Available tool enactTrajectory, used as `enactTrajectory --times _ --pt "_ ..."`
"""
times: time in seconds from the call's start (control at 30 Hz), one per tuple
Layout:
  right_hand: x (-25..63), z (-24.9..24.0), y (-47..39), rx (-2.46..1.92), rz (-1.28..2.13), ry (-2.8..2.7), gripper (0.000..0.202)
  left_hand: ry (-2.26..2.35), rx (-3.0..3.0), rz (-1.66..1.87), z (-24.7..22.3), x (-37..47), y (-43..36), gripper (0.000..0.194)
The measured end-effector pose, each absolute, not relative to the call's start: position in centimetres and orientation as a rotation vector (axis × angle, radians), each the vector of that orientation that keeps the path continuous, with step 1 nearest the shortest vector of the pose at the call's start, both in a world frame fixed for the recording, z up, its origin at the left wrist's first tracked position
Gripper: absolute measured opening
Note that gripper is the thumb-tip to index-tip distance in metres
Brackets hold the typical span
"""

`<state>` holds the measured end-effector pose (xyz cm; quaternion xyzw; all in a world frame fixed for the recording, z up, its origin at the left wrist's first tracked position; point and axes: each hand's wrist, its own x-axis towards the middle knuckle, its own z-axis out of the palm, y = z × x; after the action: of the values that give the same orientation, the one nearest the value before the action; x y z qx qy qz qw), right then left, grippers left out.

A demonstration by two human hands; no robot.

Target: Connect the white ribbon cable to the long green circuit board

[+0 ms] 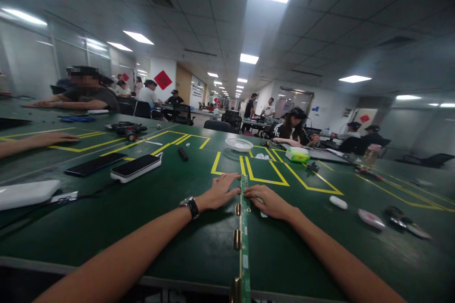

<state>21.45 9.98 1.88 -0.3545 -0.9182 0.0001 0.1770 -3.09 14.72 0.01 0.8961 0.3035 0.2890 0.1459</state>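
A long, narrow green circuit board (245, 246) runs from the table's near edge out to both hands. Several coppery flexible tabs (237, 239) stick out along its left side. My left hand (222, 191), with a watch on the wrist, holds the board's far end from the left, forefinger and thumb at its edge. From the right, my right hand (268, 200) has its bent fingers closed at the board's edge, just nearer than the tip. A small white piece (263, 214) shows partly beneath my right palm.
Phones (137, 166) with a cable lie to the left, near another person's arm (39, 142). Ahead are a white basket (239, 145), a black stick-like object (183, 153) and yellow tape outlines. A white oval case (338, 202) and a pinkish one (371, 218) lie right.
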Motion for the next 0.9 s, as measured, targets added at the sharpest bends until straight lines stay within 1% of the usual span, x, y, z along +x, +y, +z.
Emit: enactTrajectory --times 0.1,0.2,0.37,0.5,0.73,0.9 --pt "23.9 1.3 11.6 -1.256 -0.078 -2.552 0.036 0.898 2.599 0.868 0.2 -3.1 14.7 0.044" --pt "27.5 0.8 13.2 -1.778 -0.28 -2.407 0.038 0.902 2.615 0.895 0.4 -3.2 14.5 0.041" --pt "32.2 0.6 14.1 -2.151 -0.418 -2.128 0.04 0.908 2.625 0.923 0.7 -3.3 14.4 0.04" --pt "33.7 0.7 14.7 -2.265 -0.441 -2.031 0.043 0.908 2.629 0.934 0.8 -3.3 14.4 0.04" --pt "34.4 -0.3 15.6 -2.319 -0.392 -1.879 0.046 0.881 2.648 0.911 0.8 -3.2 14.2 0.04" --pt "34.7 -1.4 15.6 -2.345 -0.333 -1.795 0.054 0.85 2.66 0.884 0.7 -3.2 14.2 0.04"
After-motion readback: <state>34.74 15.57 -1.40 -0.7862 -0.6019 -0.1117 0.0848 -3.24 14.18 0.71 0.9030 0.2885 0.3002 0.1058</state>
